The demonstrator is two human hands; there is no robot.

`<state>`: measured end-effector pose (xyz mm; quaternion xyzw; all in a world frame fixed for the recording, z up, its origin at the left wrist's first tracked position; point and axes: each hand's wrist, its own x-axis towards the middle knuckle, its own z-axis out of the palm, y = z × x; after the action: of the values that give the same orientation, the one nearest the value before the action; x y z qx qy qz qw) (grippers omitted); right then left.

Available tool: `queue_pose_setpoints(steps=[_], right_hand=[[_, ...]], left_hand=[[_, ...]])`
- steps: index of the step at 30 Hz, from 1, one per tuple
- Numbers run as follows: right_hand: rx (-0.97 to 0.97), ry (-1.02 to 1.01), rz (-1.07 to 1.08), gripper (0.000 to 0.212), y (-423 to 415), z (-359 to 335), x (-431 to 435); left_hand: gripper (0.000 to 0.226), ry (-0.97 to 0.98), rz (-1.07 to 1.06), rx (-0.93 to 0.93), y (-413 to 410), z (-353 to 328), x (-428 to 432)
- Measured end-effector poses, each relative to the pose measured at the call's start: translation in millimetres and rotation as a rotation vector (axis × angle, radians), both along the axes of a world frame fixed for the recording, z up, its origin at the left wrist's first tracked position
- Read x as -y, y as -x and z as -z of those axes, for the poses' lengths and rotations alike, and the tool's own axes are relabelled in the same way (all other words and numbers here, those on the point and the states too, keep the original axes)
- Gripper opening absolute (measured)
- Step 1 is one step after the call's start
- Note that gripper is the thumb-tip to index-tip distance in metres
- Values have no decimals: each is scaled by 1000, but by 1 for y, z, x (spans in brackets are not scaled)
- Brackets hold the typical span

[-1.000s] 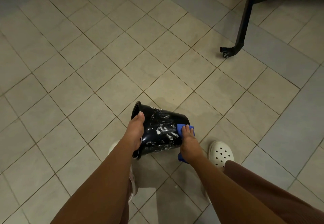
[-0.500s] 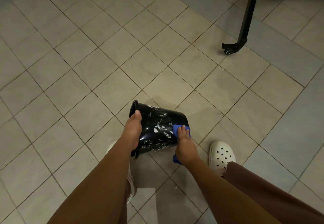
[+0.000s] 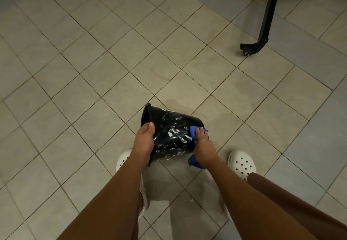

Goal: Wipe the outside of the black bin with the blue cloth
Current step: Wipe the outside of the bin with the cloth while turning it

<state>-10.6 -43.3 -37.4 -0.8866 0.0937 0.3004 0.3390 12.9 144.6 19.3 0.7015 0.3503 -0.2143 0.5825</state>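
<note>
A black bin [image 3: 172, 127] is tipped on its side just above the tiled floor, its open mouth facing left, its wall smeared with white soapy streaks. My left hand [image 3: 144, 142] grips the bin's rim, thumb on the outside. My right hand [image 3: 203, 144] presses a blue cloth [image 3: 193, 132] against the bin's wall near its base end; a corner of the cloth hangs below my wrist. The bin's far side is hidden.
Two white perforated clogs stand on the floor: one [image 3: 242, 163] right of the bin, one [image 3: 123, 158] partly under my left arm. A black metal leg with a caster wheel [image 3: 247, 51] stands at the upper right. A damp patch darkens the tiles beyond the bin.
My right hand with the cloth has shifted slightly along the bin's base end. The left hand keeps its hold on the rim, and the view has drifted.
</note>
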Motion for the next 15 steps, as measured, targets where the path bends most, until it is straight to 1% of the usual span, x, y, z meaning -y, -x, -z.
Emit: queue_pose_setpoints(steps=[4,5,6,7,9,12,13,15], right_hand=[[92,-3,-20,74,20,-4,-8],[127,-12,-39,75,24,-4,-10],[154,-21,-55,76,24,-4,-11],[166,-24,-69,78,22,-4,-10],[141,-22,-67,79,16,-2,-7],[32,8,37,83,17,2,-3],[18,21,56,84,21,1,-4],[47,8,26,81,32,0,-10]], left_hand=[[80,-61,84,17,0,17,-2],[82,-73,108,21,-3,15,-1],[77,-79,122,27,-5,12,0],[66,-79,126,35,-7,8,2],[52,-82,115,29,-9,7,2],[52,-104,78,24,-8,10,2],[51,-102,58,23,-8,12,1],[49,-96,35,19,-11,14,-2]])
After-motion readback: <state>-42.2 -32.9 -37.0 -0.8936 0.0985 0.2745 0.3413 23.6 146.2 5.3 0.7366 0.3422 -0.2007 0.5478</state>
